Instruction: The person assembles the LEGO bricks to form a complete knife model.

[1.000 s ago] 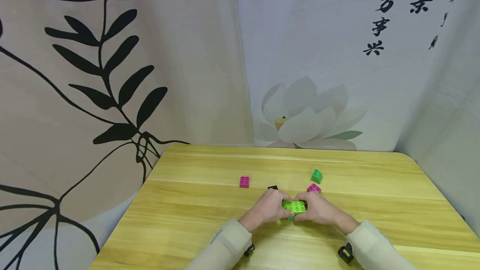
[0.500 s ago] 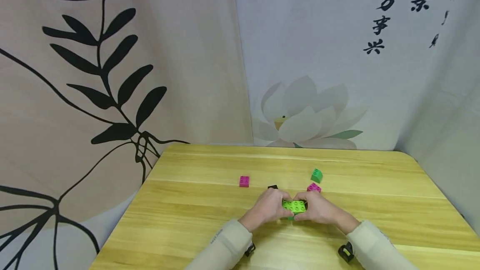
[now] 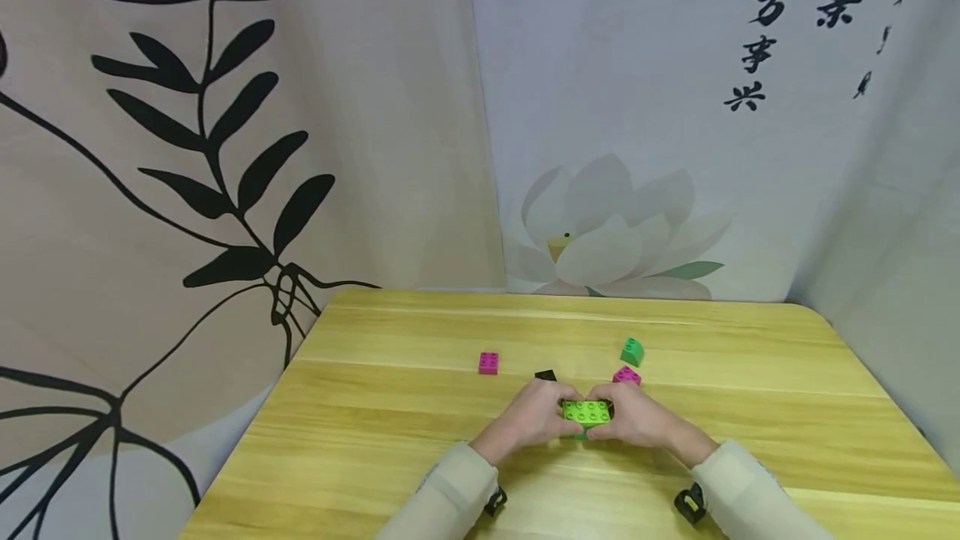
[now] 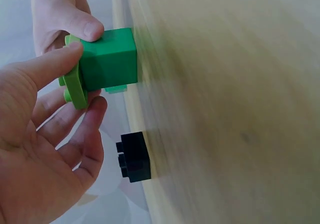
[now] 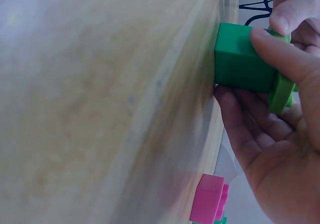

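Note:
Both hands meet over the middle of the table around a lime-green toy brick [image 3: 587,412], a thin one with studs on top. Beneath it sits a taller dark green brick [image 4: 111,59], and the two overlap as one stack. My left hand [image 3: 534,413] pinches the lime-green brick at its left end, thumb on the near side and fingers behind. At the other end my right hand [image 3: 633,415] pinches it in the same way, its thumb [image 5: 272,47] along the seam between both bricks. The stack's dark green base is right at the tabletop.
A black brick [image 3: 545,375] stands just beyond my left hand. Past my right hand lie a pink brick [image 3: 627,375] and a green brick [image 3: 632,351] with a curved side. Another pink brick [image 3: 488,363] is farther left. The wooden table [image 3: 405,332] ends at a printed curtain.

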